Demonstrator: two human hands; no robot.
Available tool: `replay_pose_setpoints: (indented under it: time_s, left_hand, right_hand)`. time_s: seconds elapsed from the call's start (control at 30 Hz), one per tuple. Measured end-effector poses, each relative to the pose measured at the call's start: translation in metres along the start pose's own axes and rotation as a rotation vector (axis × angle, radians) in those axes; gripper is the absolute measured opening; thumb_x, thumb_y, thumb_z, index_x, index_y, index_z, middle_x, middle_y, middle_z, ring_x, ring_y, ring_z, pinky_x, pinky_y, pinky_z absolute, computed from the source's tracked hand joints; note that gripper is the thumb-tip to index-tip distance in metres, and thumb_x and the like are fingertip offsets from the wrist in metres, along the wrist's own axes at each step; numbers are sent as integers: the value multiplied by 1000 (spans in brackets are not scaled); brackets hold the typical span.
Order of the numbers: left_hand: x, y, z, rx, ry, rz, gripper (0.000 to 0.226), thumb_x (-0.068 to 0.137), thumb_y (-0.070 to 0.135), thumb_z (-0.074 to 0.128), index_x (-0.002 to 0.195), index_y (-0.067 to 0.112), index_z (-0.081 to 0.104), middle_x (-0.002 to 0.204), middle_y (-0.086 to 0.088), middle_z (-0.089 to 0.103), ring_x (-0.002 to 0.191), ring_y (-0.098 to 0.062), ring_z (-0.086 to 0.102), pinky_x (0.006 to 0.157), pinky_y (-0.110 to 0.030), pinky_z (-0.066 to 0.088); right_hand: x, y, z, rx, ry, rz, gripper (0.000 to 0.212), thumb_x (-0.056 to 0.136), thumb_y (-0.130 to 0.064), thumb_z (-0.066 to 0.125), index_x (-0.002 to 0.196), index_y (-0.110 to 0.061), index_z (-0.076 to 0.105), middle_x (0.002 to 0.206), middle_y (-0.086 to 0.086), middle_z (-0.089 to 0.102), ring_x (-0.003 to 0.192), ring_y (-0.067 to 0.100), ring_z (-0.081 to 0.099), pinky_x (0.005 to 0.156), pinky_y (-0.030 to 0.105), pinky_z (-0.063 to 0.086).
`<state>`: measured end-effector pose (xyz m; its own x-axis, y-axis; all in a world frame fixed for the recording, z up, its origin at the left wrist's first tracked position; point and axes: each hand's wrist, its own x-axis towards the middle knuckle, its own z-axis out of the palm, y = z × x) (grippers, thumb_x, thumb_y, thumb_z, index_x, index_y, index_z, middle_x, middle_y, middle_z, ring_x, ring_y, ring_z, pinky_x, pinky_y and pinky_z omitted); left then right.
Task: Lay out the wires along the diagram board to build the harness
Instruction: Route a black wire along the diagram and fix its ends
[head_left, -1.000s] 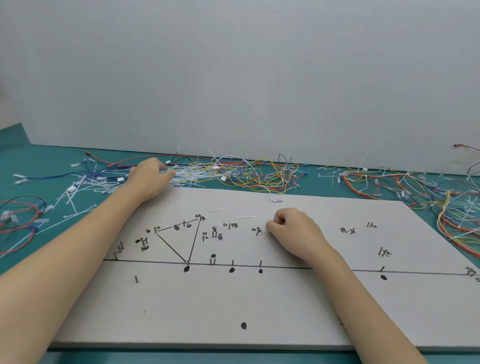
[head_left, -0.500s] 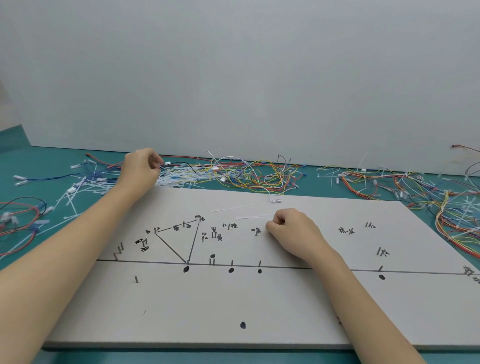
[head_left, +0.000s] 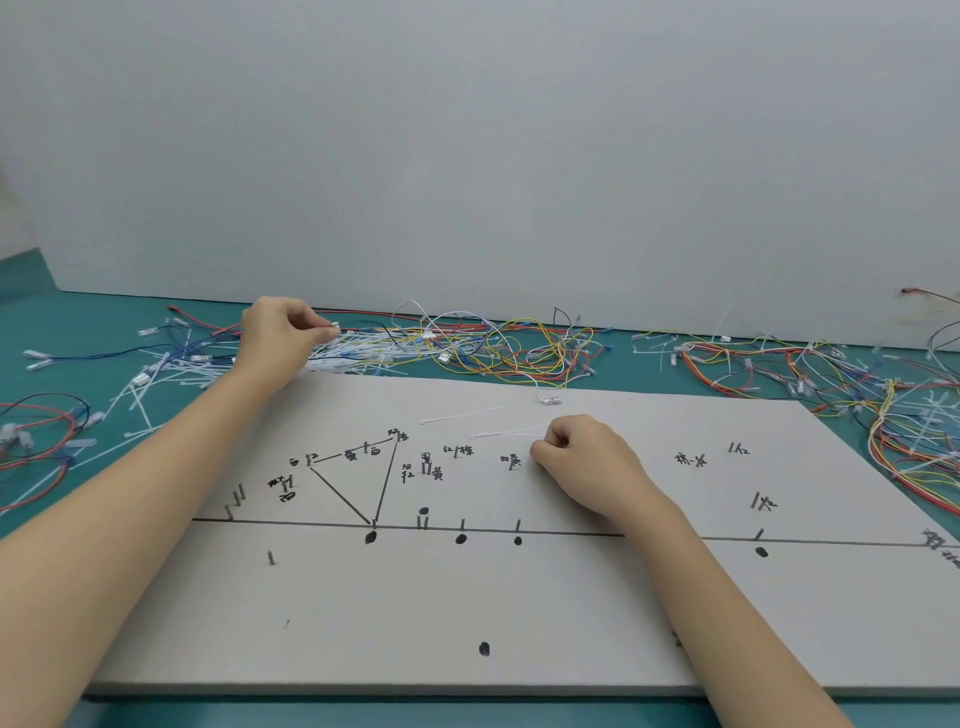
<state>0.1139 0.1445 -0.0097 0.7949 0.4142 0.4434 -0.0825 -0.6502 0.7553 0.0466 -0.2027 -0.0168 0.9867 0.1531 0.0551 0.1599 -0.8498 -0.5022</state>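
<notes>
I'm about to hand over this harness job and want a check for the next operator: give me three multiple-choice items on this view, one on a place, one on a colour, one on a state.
1. Where is the left hand?
A. over the wire pile beyond the board's far edge
B. flat on the board's near edge
C. out of view

2. What colour is the table around the diagram board?
A. teal
B. black
C. orange

3. How is the right hand?
A. spread flat
B. curled, resting on the board
C. raised off the board

Answers: 1 A, it pinches a white connector there. 2 A, teal shows on every side. 3 B, its fingers are tucked under against the board.
</notes>
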Motion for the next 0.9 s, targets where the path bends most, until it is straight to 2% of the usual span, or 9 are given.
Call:
replay_pose_setpoints:
  time_s: [0.13,0.2,0.3,0.4,0.5,0.6,0.73,0.8,0.9]
  left_hand:
    - [0,10,-8,91,224,231,13,82,15,74,81,3,72,76,0,51,66,-20,50,61,-24,36]
    - [-3,21,-12,41,257,305,13,84,15,73,80,3,69,73,7,45,63,-12,50,60,-24,39]
    - [-15,43,-13,-43,268,346,11,82,12,74,78,2,70,72,7,46,59,5,51,58,-8,34]
    - [-37,64,-14,-109,239,318,10,79,10,77,77,2,71,69,9,49,56,2,48,56,-9,34]
    - [-65,78,-14,-166,170,271,9,76,9,80,73,8,71,68,0,54,57,-4,47,56,-15,36]
    - [-90,85,-13,-232,92,209,22,74,6,81,67,21,67,72,-6,62,58,-15,55,58,-20,42]
    - [-107,86,-9,-312,50,120,27,74,4,81,63,23,66,72,-1,62,54,-3,53,55,-10,41]
    - [-114,85,-8,-347,22,77,25,74,2,81,63,20,66,70,2,62,51,1,54,57,-10,43]
    - [-119,84,-9,-352,2,51,25,73,3,82,63,21,67,66,11,63,53,-3,56,60,-18,47]
  right_hand:
    - [0,0,-1,14,-2,9,24,86,-29,52,64,-19,47,67,-6,54,68,18,50,54,27,32]
    - [0,-1,-1,21,-9,17,24,86,-30,52,64,-19,48,67,-6,55,69,18,51,55,27,33]
    - [1,0,-3,80,-32,29,21,85,-28,53,68,-16,55,70,-2,61,73,22,57,62,29,41]
    - [0,-2,-7,231,-22,23,20,86,-25,55,73,-11,61,68,0,62,67,22,55,65,30,44]
    - [-4,-15,-10,414,12,-36,18,90,-22,56,81,-11,66,65,-2,65,65,17,54,64,29,44]
    - [-11,-34,-14,671,-76,-70,21,97,-29,54,105,-15,66,83,2,71,68,14,59,58,20,46]
    - [-20,-56,-10,804,-202,-38,42,100,-38,47,139,-21,43,110,4,65,79,16,65,64,25,53]
    - [-22,-64,-5,914,-237,-17,40,101,-33,46,139,-18,43,111,7,65,76,18,66,64,26,54]
    - [-22,-66,-1,1048,-237,7,22,102,-19,46,120,-11,58,96,10,68,64,16,62,61,24,52]
